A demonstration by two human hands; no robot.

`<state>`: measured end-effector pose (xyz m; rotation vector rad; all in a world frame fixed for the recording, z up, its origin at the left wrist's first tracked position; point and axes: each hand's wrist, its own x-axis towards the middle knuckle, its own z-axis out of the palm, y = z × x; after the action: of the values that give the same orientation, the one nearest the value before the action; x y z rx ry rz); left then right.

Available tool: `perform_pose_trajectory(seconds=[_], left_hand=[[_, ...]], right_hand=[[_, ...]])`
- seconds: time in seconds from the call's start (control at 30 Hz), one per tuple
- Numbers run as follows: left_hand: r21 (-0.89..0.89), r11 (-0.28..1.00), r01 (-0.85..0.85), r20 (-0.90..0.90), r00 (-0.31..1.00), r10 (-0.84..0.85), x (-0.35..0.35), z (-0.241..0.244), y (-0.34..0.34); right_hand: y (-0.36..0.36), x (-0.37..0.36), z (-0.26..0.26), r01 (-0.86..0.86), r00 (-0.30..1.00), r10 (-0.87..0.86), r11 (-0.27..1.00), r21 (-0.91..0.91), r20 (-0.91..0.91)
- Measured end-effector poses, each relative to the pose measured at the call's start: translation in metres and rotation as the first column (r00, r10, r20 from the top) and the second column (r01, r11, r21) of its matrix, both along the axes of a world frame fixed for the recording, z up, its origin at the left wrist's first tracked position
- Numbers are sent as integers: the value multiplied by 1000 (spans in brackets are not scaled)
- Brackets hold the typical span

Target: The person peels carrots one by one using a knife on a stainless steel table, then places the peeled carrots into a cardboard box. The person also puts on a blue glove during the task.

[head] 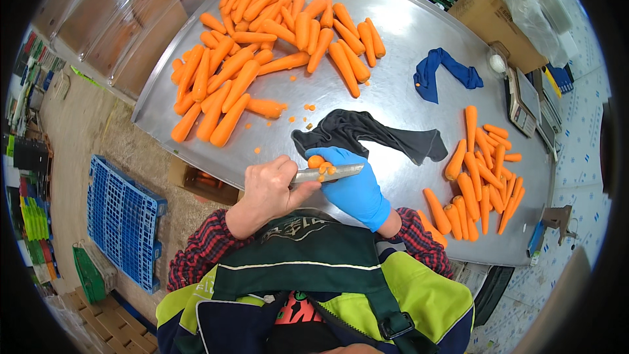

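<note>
My bare left hand [268,189] grips a knife [346,172], its handle hidden in the fist. The metal blade points right, across the front of my right hand [355,196], which wears a blue glove. Held in that glove is a carrot [315,161]; only its rounded end shows above the blade. Small cut carrot pieces [326,170] cling to the blade. Just beyond both hands, a crumpled black cloth [373,130] lies on the metal table [393,182]. A large heap of carrots [241,61] spreads over the far left, and a smaller group [474,191] lies at the right.
Carrot scraps [309,107] dot the tabletop near the heap. A blue cloth [444,69] lies farther back. Along the right edge stand a weighing scale [523,101] and a cardboard box [496,22]. A blue plastic pallet [123,221] and an open carton [199,182] are at the left.
</note>
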<state>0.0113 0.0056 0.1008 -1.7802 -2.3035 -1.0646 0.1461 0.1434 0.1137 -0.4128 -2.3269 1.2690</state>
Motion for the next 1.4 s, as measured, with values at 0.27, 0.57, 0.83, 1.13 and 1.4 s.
perform_pose_trajectory(seconds=[0.27, 0.57, 0.83, 1.13, 1.4], left_hand=[[-129, 972, -195, 195, 957, 217, -53, -71, 12], [-365, 877, -312, 509, 722, 469, -121, -81, -13], [-149, 933, -327, 610, 713, 347, -150, -116, 77], [-9, 893, -449, 297, 852, 431, -205, -166, 266], [1, 859, -512, 762, 557, 331, -234, -150, 249]], right_hand=[[56, 20, 2, 127, 956, -148, 987, 100, 253], [339, 259, -80, 181, 378, -903, 289, 940, 204], [322, 64, -131, 445, 833, -552, 705, 551, 33], [216, -97, -242, 363, 698, -645, 693, 623, 311], [282, -108, -156, 312, 573, -797, 427, -848, -191]])
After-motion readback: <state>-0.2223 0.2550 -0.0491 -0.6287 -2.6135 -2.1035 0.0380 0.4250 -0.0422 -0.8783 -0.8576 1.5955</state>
